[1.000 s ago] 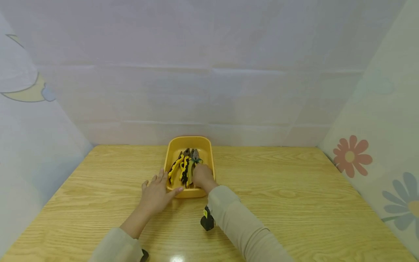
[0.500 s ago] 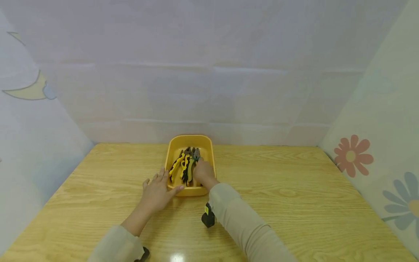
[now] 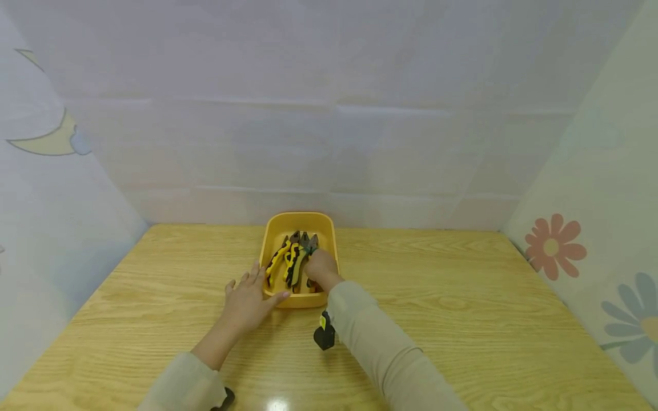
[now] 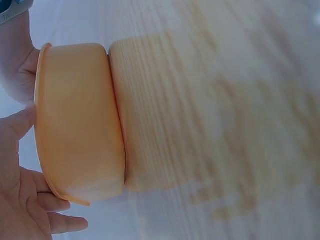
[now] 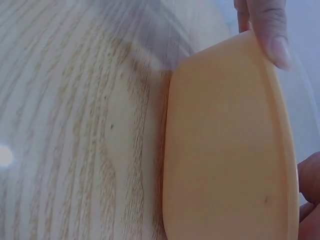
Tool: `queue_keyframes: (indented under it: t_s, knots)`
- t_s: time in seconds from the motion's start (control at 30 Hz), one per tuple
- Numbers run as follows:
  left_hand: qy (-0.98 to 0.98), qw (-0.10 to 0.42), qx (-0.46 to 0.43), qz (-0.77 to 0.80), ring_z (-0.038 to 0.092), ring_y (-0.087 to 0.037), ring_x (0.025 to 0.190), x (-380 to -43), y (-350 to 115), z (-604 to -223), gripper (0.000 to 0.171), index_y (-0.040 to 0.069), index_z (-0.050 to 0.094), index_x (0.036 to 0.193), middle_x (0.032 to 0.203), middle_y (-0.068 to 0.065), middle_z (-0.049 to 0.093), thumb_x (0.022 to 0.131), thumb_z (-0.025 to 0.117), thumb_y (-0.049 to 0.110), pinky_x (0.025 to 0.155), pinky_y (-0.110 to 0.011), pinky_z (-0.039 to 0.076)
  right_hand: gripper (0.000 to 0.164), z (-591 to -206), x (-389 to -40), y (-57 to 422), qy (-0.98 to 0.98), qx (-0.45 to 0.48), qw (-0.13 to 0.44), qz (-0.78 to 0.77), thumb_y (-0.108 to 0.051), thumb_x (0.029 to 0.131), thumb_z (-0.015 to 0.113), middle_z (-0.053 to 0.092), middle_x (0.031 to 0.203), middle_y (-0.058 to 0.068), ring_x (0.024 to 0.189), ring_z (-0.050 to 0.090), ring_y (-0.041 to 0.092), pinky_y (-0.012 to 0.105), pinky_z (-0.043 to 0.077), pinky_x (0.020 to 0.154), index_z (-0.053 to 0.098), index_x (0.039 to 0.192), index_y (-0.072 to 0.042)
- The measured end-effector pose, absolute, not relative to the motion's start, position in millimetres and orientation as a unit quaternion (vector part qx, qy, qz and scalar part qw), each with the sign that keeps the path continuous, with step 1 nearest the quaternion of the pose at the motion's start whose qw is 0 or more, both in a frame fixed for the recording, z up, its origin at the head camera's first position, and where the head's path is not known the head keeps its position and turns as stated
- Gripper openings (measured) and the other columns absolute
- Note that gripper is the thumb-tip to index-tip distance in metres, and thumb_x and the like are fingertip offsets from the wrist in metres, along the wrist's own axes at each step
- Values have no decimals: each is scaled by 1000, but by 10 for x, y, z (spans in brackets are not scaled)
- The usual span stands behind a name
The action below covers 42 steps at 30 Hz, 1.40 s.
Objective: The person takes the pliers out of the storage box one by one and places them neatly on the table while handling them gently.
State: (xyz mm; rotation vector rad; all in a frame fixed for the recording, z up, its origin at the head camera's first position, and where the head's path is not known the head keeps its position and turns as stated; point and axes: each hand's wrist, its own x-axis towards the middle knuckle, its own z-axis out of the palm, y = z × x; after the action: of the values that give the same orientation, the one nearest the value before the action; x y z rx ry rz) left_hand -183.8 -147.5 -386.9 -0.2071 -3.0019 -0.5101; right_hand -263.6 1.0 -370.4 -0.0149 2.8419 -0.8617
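L hand point(image 3: 247, 302) spread, not gripping, fingers & thumb touching rim of yellow plastic tray point(image 3: 298, 301) on wood table point(image 3: 437, 314); R hand point(image 3: 321, 267) in tray, curled round rightmost pliers point(image 3: 314, 242), head poking out past it; other pliers point(image 3: 278, 260), some w/ yellow-blk handles, beside

the outer wall of a light orange bin point(image 5: 225, 150) takes up much of the right side, its base on the wood-grained table point(image 5: 75, 110). at one corner of the bin the left hand point(image 5: 265, 20) touches the rim with its thumb. farther along the rim, part of the right hand point(image 5: 311, 197) shows beyond it, its fingertips hidden. a bright glare point(image 5: 5, 156) marks the table.
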Motion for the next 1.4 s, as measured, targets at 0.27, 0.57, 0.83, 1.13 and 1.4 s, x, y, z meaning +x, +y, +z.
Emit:
queue_keyframes:
  t_s: [0.27, 0.57, 0.83, 1.13, 1.4]
  knots:
    - [-983, 42, -67, -168, 26, -43, 119, -1845, -1496, -3884, 82, -5, 29, 131, 138, -19, 17, 80, 44, 57, 92, -58, 13, 17, -3685, -2651, -5, 931, 33, 105, -348, -2, 81, 45, 54, 51, 9, 51, 59, 25, 24, 40, 36, 56, 68, 2]
    - [-983, 45, -64, -168, 26, -42, 119, -1848, -1516, -3886, 82, -5, 29, 131, 138, -19, 19, 80, 44, 58, 92, -58, 14, 15, -3682, -2691, -30, 925, 50, 111, -360, -5, 83, 47, 53, 57, 10, 50, 59, 24, 25, 42, 37, 56, 75, 5]
    - [-982, 42, -68, -172, 26, -43, 119, -1850, -1514, -3881, 82, -5, 28, 132, 138, -20, 18, 81, 43, 57, 91, -59, 14, 15, -3678, -2698, -27, 934, 54, 87, -343, -3, 81, 48, 58, 65, 13, 48, 58, 21, 22, 38, 33, 59, 75, 6]
    - [-982, 32, -67, -173, 25, -41, 120, -1841, -1492, -3872, 84, -6, 25, 132, 139, -20, 16, 81, 41, 58, 92, -59, 13, 25, -3648, -2680, -4, 943, 71, 68, -319, -4, 80, 48, 56, 55, 9, 40, 52, 16, 20, 36, 35, 54, 56, -1]
    - [-981, 30, -70, -178, 24, -39, 121, -1841, -1473, -3874, 84, -6, 23, 133, 139, -19, 14, 81, 42, 57, 92, -59, 13, 36, -3646, -2653, 14, 913, 96, 56, -393, -1, 80, 46, 36, 43, 1, 34, 35, 12, 22, 29, 33, 36, 47, -10]
